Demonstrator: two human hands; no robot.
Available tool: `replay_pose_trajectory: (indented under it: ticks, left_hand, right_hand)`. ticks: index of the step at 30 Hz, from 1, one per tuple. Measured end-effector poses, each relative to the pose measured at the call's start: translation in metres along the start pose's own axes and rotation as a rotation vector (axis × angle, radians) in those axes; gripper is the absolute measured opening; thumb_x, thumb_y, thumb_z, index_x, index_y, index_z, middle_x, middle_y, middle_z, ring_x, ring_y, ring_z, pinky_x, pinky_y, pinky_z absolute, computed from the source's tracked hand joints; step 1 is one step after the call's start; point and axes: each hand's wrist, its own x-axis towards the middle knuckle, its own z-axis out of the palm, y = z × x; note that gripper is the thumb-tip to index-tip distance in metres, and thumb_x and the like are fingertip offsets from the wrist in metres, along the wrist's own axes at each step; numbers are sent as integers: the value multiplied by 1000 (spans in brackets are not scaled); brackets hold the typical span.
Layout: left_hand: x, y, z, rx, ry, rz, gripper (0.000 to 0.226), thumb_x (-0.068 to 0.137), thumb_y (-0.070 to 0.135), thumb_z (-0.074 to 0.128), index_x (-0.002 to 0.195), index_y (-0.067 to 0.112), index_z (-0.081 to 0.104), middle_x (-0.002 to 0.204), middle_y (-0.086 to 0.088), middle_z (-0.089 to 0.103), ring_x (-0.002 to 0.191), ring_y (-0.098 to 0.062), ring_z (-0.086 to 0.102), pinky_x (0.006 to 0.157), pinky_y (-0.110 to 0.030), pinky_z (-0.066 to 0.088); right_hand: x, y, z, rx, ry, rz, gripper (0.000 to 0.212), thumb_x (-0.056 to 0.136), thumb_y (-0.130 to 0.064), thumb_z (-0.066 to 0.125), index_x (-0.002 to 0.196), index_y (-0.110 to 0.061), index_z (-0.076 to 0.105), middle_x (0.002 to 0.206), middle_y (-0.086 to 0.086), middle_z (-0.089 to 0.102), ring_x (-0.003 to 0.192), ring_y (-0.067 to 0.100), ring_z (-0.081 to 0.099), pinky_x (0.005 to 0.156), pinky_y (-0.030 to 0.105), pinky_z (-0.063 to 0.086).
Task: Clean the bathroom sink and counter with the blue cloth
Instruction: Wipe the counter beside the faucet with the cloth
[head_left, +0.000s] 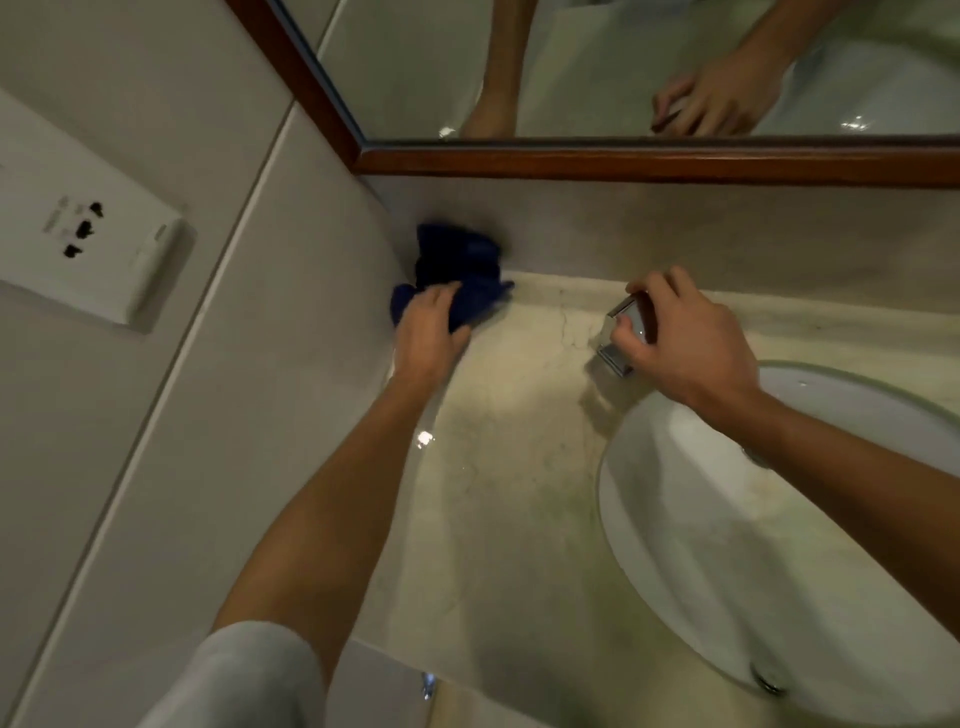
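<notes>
At the back left corner of the counter (519, 441), where it meets the side wall (291, 312) and the low ledge under the mirror (623, 161), the left hand (428, 332) presses the bunched blue cloth (457, 275) down, fingers curled over its near edge and gripping it. The right hand (685, 338) is wrapped round a shiny metal tap (623, 332) just behind the sink (753, 519), thumb and fingers closed on it. The cloth is wadded up rather than laid flat, so it may ride over the seam of the corner and leave grime there; a loose flap at its right could also drag dirt back across the marble. A wet glint shows on the counter near the left forearm, so a sleeve or arm might smear that patch. If the right hand leans or twists on the tap, water could start and splash the wiped counter. The power socket (83, 234) on the side wall sits well apart, yet flicked water is a risk there.
</notes>
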Motion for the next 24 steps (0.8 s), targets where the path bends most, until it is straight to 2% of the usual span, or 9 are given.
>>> replay_pose_trajectory:
  ticks: [2,6,9,11,13,15,16,19,24]
  left_hand:
    - [5,-5,29,26,-89,-8,65,88,28,67,146,9,49,147,-18,49,133,-37,45,113,-44,34]
    - [17,0,41,106,-67,-5,79,86,32,64,154,8,33,155,-21,37,141,-38,34,120,-50,26]
    - [23,-1,39,241,-94,7,75,86,33,64,151,8,38,156,-21,34,141,-38,34,117,-51,29]
    - [27,-3,40,335,-98,17,66,88,29,64,147,7,43,153,-21,38,136,-38,40,110,-48,37]
    - [35,-6,40,377,-65,52,52,90,19,65,138,4,50,139,-21,50,121,-38,53,91,-45,47]
    - [47,-10,37,425,-36,81,44,87,9,69,128,5,56,123,-19,59,105,-35,61,69,-39,46]
    - [53,-13,34,441,-44,82,44,86,6,70,128,6,56,121,-18,59,103,-33,61,64,-38,42]
    - [62,-23,28,409,-43,116,43,88,4,68,129,8,56,122,-19,59,102,-36,61,63,-42,45]
    - [31,-39,26,283,13,285,26,78,-1,71,101,5,61,102,-14,64,85,-32,63,58,-34,37]
  right_hand:
    - [0,0,1,-2,6,7,42,99,-46,49,131,-19,53,121,4,54,83,25,59,72,35,50]
    - [-1,-2,1,2,25,24,41,98,-44,51,130,-18,56,118,4,56,77,26,55,70,33,41]
    - [0,-3,1,4,28,23,40,98,-43,52,129,-17,56,117,4,57,74,25,53,69,33,41]
    - [-1,-3,1,0,33,19,40,98,-43,53,128,-17,56,117,4,57,74,27,54,68,33,42]
    - [-1,-3,1,-7,31,21,41,97,-43,53,129,-17,56,118,5,57,74,27,54,68,33,43]
    - [0,-3,2,-16,26,26,41,98,-43,54,130,-17,55,119,5,57,77,29,58,69,34,46]
    - [0,-3,2,-19,27,24,42,97,-43,54,130,-17,55,120,5,57,78,31,60,69,35,46]
    - [0,-2,2,-26,26,13,43,97,-44,53,131,-17,54,119,5,57,80,30,61,69,37,51]
    - [0,-2,2,-21,38,8,43,99,-48,51,131,-19,54,119,6,56,85,30,62,74,44,56]
